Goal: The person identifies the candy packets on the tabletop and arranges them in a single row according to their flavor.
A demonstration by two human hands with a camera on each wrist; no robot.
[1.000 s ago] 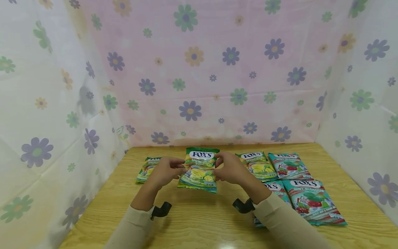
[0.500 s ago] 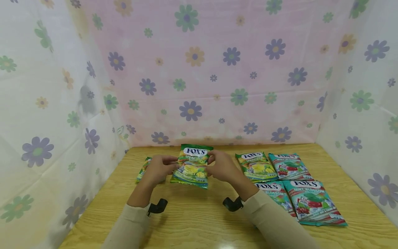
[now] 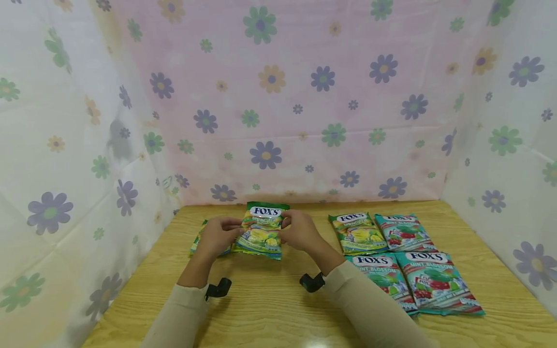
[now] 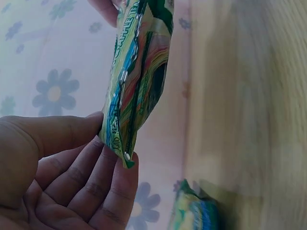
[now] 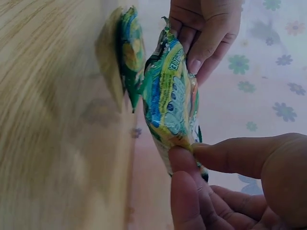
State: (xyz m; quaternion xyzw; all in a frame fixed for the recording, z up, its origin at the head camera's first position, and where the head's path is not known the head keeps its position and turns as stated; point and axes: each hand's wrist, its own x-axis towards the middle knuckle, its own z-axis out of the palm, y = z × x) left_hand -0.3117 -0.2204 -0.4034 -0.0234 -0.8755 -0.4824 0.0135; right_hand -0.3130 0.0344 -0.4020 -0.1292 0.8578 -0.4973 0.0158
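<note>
A green and yellow Fox's Spring Tea candy bag [image 3: 261, 232] is held up over the table, front face toward me and tilted back. My left hand [image 3: 216, 237] pinches its left edge between thumb and fingers, which the left wrist view shows close up on the bag's side seam [image 4: 120, 110]. On the opposite edge, my right hand [image 3: 301, 232] grips with thumb and index finger, as the right wrist view also shows. A second green candy bag [image 3: 197, 240] lies on the table at left, mostly hidden behind the left hand.
To the right on the wooden table [image 3: 278, 309], another Spring Tea bag [image 3: 360, 236] lies beside a teal Mint Blossom bag [image 3: 405, 234]. Two more teal bags, one nearer left [image 3: 385, 279] and one nearer right [image 3: 439, 284], lie in front. Flowered cloth [image 3: 296, 121] encloses the back and sides.
Both hands have carried the candy bag leftward and slightly farther back, closer to the bag lying at left. The right forearm now uncovers more of the front teal bag.
</note>
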